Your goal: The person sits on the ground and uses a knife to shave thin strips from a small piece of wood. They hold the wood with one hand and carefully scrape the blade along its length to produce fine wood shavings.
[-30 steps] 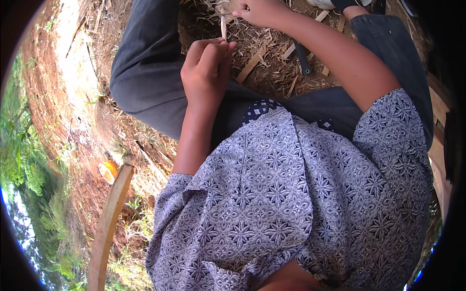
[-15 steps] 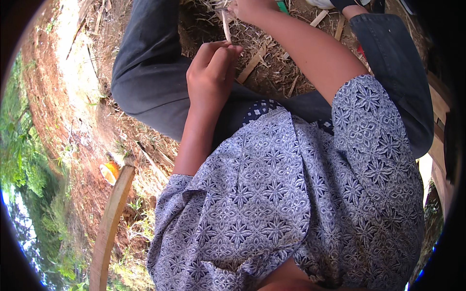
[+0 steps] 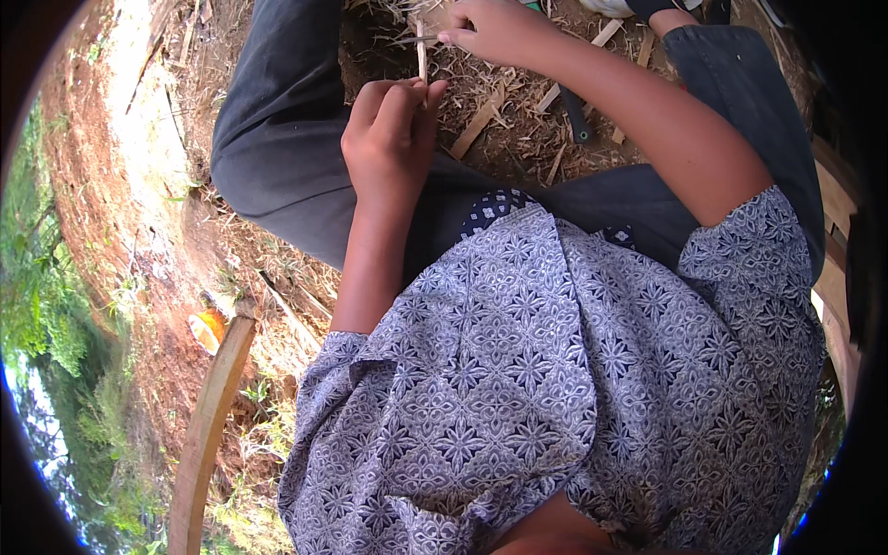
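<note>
My left hand [image 3: 388, 125] is closed on the lower end of a thin pale wooden strip [image 3: 422, 57], which points away from me. Closed too, my right hand [image 3: 490, 32] grips a knife [image 3: 413, 40], its narrow dark blade reaching left across the strip's upper part. The knife's handle is hidden in the fingers. Both hands are over the ground between my bent legs, the right one farther off. Thin wood shavings [image 3: 499, 97] lie below them.
Flat wood pieces [image 3: 479, 122] lie among the shavings. A dark tool handle [image 3: 575, 116] shows beside my right forearm. To the left, a curved wooden beam [image 3: 211, 435] stands near an orange object [image 3: 207, 330] on reddish soil. More timber [image 3: 835, 208] is at the right edge.
My right hand has come nearer and its elbow has swung out to the right, uncovering the dark handle. My left hand has shifted slightly left, with the strip more upright.
</note>
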Tool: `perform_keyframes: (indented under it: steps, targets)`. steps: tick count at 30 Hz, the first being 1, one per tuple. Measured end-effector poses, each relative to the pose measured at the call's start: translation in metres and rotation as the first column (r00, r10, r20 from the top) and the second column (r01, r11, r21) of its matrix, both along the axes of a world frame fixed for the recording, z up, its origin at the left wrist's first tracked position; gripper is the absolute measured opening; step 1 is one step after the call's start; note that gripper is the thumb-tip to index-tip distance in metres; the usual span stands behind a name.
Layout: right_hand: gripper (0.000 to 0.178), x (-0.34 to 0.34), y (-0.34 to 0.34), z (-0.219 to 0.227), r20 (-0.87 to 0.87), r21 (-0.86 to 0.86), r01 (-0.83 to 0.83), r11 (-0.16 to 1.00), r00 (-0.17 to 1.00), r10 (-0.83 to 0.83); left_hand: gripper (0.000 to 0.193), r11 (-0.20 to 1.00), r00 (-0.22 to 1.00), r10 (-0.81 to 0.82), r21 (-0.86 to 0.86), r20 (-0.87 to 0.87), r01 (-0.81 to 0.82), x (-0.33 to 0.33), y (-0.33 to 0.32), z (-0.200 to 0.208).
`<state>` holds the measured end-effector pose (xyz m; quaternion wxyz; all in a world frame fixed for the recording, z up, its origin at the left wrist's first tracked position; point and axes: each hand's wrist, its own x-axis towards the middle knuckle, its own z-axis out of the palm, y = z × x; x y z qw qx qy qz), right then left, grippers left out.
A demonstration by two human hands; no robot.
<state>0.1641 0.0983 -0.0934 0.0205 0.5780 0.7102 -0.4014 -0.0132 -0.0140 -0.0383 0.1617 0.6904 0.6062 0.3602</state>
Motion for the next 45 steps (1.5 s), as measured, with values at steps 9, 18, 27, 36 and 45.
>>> perform_keyframes:
  steps: [9, 18, 27, 36, 45]
  targets:
    - [0.024, -0.003, 0.009, -0.059, 0.080, 0.045, 0.162, 0.986, 0.983, -0.165, 0.022, 1.000, 0.999, -0.006, 0.005, -0.037, 0.006, 0.004, -0.003, 0.000]
    - [0.031, 0.019, 0.013, -0.037, -0.090, 0.080, 0.170, 0.982, 0.983, -0.163, 0.022, 0.998, 0.998, 0.062, 0.018, -0.028, -0.061, -0.002, -0.005, 0.002]
    - [0.029, -0.002, -0.024, 0.031, -0.190, -0.007, 0.050, 0.999, 0.980, -0.050, 0.020, 0.999, 0.999, 0.033, -0.007, -0.019, -0.034, -0.002, -0.003, -0.001]
    - [0.031, -0.006, -0.006, -0.032, -0.035, 0.042, 0.160, 0.986, 0.987, -0.159, 0.021, 1.000, 1.000, 0.008, 0.007, -0.027, -0.008, 0.004, 0.001, 0.000]
    - [0.038, 0.016, -0.041, 0.033, -0.252, -0.038, -0.030, 0.999, 0.968, 0.020, 0.021, 0.999, 1.000, 0.025, 0.020, -0.006, -0.025, -0.001, -0.003, -0.005]
